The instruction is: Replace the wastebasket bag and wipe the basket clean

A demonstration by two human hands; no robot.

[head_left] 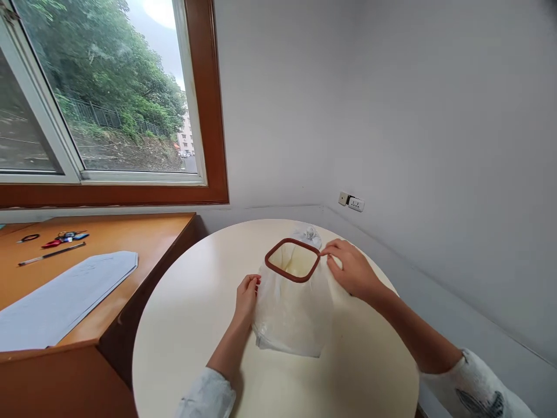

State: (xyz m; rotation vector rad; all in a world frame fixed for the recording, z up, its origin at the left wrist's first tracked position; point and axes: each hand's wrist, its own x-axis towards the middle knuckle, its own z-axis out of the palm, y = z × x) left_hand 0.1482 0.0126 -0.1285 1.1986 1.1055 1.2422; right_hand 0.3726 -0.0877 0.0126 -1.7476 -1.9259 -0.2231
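A small wastebasket with a brown rim [292, 279] stands upright on the round table. A thin, whitish plastic bag [291, 325] hangs loosely around its outside, and its lower edge spreads toward me on the tabletop. Behind the rim, a bunched, knotted part of the bag [310, 235] sticks out. My left hand [248, 296] has its fingers curled in on the bag's left side, just below the rim. At the rim's right corner, my right hand [348, 267] has its thumb and fingertips close together on the bag, touching the rim. The wastebasket's walls are mostly hidden by the bag.
The round cream table [183, 325] stands near a grey wall with a socket [355, 204]. To the left, a wooden desk [156, 232] bears white paper sheets [73, 296], a pen [52, 254], keys [67, 236] and a black ring-shaped item [29, 238]. Above it is a window.
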